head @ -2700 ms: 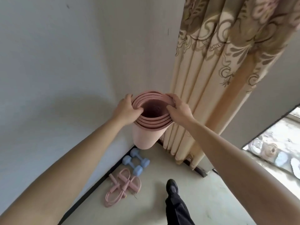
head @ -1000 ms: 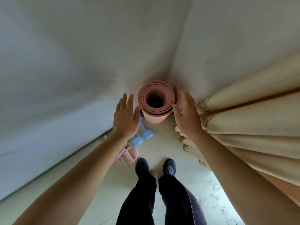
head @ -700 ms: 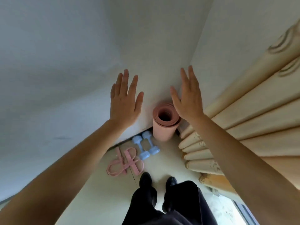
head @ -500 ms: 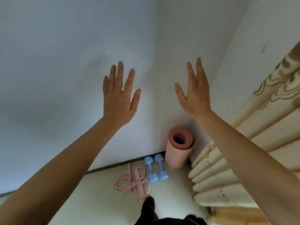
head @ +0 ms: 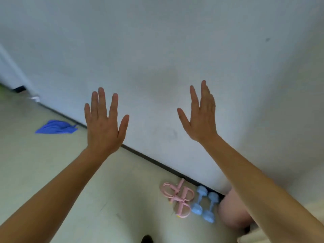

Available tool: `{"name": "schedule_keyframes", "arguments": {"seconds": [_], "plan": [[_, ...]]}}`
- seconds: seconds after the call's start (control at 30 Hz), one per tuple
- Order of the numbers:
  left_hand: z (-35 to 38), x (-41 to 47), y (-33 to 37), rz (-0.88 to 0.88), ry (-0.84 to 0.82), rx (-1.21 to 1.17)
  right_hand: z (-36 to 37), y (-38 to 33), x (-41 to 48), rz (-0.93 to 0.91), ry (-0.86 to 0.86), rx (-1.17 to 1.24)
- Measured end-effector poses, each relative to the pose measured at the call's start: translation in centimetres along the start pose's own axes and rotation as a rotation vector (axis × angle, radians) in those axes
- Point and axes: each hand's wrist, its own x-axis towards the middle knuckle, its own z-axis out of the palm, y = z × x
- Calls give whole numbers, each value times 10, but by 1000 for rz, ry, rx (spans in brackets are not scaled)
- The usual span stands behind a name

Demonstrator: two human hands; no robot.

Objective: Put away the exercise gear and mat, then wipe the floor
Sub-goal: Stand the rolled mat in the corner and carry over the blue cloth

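Down low, mat (head: 231, 213) stands apart from hands (head: 104, 127) (head: 201, 118).

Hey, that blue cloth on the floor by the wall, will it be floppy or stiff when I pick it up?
Probably floppy: the blue cloth lies crumpled in soft folds on the floor. Likely light, since it looks thin. It should not roll, having no rigid shape.
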Motion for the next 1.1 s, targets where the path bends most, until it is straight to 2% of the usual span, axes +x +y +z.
{"name": "schedule_keyframes", "arguments": {"seconds": [0.1, 0.2, 0.4, 0.57, 0.77, 0.9, 1.1], "plan": [[-46, -18, -75, -75, 81, 104, 31, -93, 25, -202, -2, 67], [-81, -52, -152, -181, 97, 189, 68, -189, 35, -296, -6, 136], [-128, -155, -323, -439, -49, 354, 171, -387, 30, -445, -117, 226], [-170, -200, -444, -558, -124, 426, 234, -531, 26, -546, -236, 274], [-162, -210, -555, -604, -153, 463, 306, -619, 43, -571, -288, 293], [-122, -209, -624, -649, -185, 430, 381, -658, 56, -525, -351, 306], [-54, -155, -762, -604, -266, 449, 519, -728, 117, -535, -385, 311]]}}
